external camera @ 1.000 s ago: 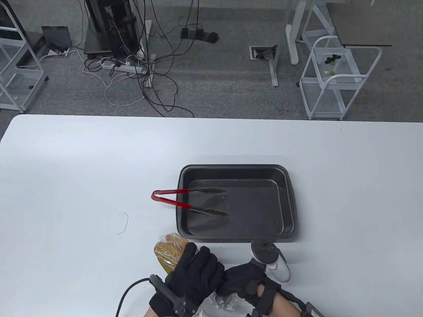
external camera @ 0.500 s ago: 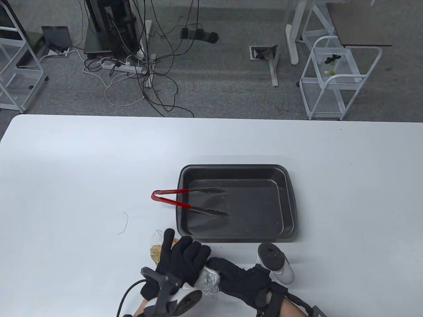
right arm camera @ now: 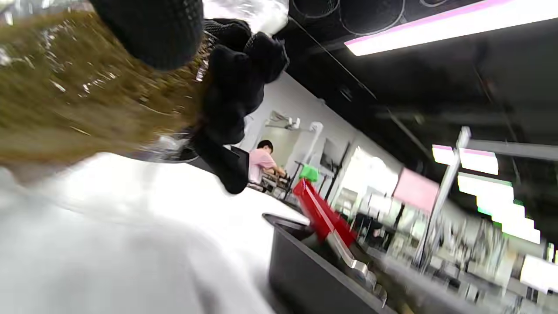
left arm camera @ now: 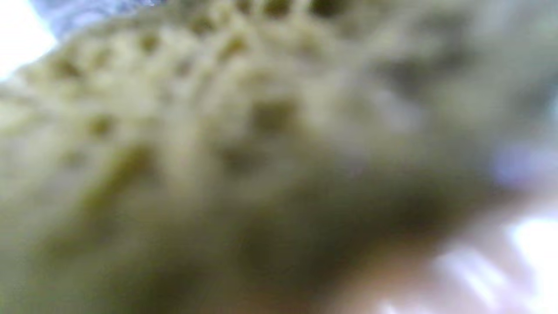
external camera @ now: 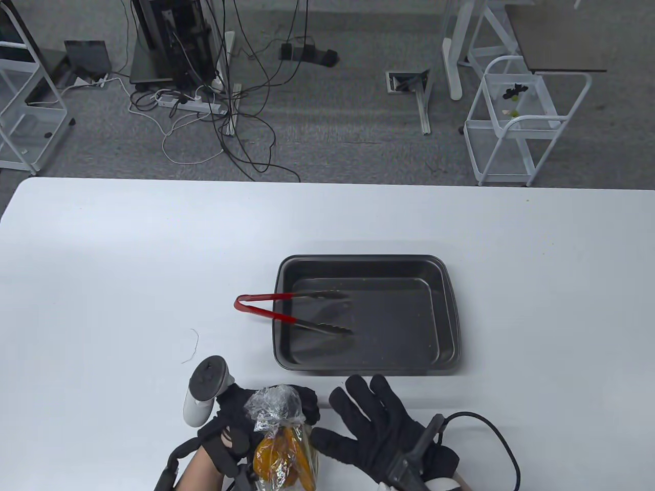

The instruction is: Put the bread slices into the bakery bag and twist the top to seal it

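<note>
Presently the bag (external camera: 279,434) stands at the near edge of the tabletop (external camera: 102,266), held upright, with the bread (external camera: 281,458) inside it and its gathered top (external camera: 271,401) pointing toward the far edge. The left hand (external camera: 240,414) grips the bag at the neck, fingers curled round the bunched film just under the flared top. The right hand (external camera: 378,429) lies just beside the bag on its right, fingers spread and straight, holding nothing; whether its thumb touches the film cannot be told. The left wrist view is filled by a blurred bread surface and adds nothing on the grip.

The tray (external camera: 366,314) sits near the middle of the tabletop with no bread in it; red tongs (external camera: 291,312) rest across its left rim. Loading is judged complete and the twist is the step in hand.

Recommendations, as judgement:
- Keep the left grip low on the neck, close above the bread, so little air is trapped.
- Bring the right hand to pinch the flared top and turn it, or hold it fixed and spin the bag body.
- Turn without squeezing the slices; they look soft and likely to crush.
- Thin film may tear or spring open; several turns before release are advised
</note>
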